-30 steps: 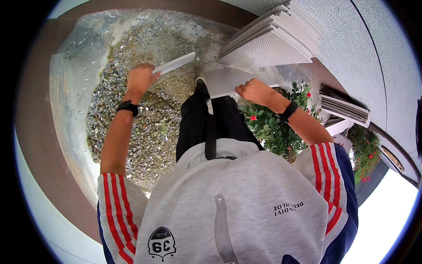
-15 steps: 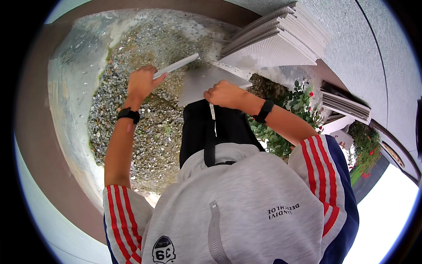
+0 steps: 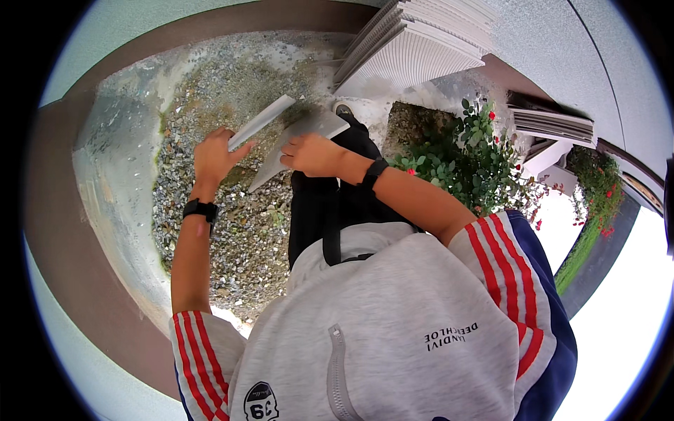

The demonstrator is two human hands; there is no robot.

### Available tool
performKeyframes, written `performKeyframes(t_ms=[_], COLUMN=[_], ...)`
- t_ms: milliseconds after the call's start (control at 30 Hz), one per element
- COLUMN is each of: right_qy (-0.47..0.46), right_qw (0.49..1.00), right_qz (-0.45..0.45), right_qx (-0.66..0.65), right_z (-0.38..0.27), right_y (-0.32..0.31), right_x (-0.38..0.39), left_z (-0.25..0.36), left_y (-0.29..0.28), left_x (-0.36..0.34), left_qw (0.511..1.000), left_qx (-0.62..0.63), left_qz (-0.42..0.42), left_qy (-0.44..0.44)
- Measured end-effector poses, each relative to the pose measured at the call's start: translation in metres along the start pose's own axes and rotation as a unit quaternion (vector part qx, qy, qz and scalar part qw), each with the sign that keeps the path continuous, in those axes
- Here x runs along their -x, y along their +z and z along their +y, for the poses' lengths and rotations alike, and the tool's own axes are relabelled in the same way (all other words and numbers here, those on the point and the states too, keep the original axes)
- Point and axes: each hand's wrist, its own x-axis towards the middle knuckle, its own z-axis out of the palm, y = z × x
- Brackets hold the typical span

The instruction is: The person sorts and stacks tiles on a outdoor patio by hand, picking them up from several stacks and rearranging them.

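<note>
My left hand (image 3: pixel 216 158) is closed on the near end of a pale tile (image 3: pixel 262 122), seen almost edge-on and slanting up to the right. My right hand (image 3: pixel 314 154) has its fingers closed over the near edge of a flat grey tile (image 3: pixel 271 165). That second tile is tilted, with one corner pointing down toward the gravel. Both tiles are above the gravel, close beside each other; whether they touch, I cannot tell. Black straps (image 3: pixel 201 209) circle both wrists.
Against the wall at the upper right leans a thick stack of ribbed pale tiles (image 3: pixel 414 59). A smaller stack (image 3: pixel 551 126) stands farther right. Between them and my legs grows a red-flowered bush (image 3: pixel 467 165). Gravel (image 3: pixel 242 245) covers the ground below my hands, bordered by a concrete edge (image 3: pixel 119 182).
My right hand has moved left, toward my left hand, swinging its tile to a steeper tilt. The left tile has shifted slightly left and down. My shoe now shows beyond the right tile.
</note>
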Motion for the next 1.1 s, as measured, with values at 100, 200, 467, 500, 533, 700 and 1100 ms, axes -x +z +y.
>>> performKeyframes(t_ms=[100,200,467,500,533,700,1100], right_qy=[0.066,0.055,0.064,0.069,0.074,0.096,0.083], right_qw=[0.998,0.998,0.996,0.996,0.996,0.993,0.995], right_qz=[0.009,-0.033,-0.052,-0.049,-0.047,-0.063,-0.044], right_qx=[0.002,-0.014,-0.020,-0.017,-0.014,-0.018,-0.039], right_z=[0.008,0.015,0.006,0.004,0.002,-0.004,-0.002], right_y=[0.003,0.002,0.003,0.004,0.005,0.007,0.005], right_x=[0.009,0.009,0.018,0.020,0.022,0.028,0.027], left_z=[-0.001,0.007,0.006,0.007,0.008,0.004,-0.006], left_y=[0.003,-0.002,-0.005,-0.007,-0.009,-0.010,-0.005], left_x=[0.001,0.000,-0.001,-0.003,-0.005,-0.009,-0.008], left_qw=[1.000,1.000,0.999,0.999,0.999,0.999,0.999], left_qx=[-0.007,-0.012,-0.034,-0.039,-0.043,-0.039,-0.039], left_qz=[-0.006,-0.006,-0.001,-0.006,-0.010,-0.020,0.016], left_qy=[0.000,-0.008,-0.005,-0.007,-0.010,-0.020,0.011])
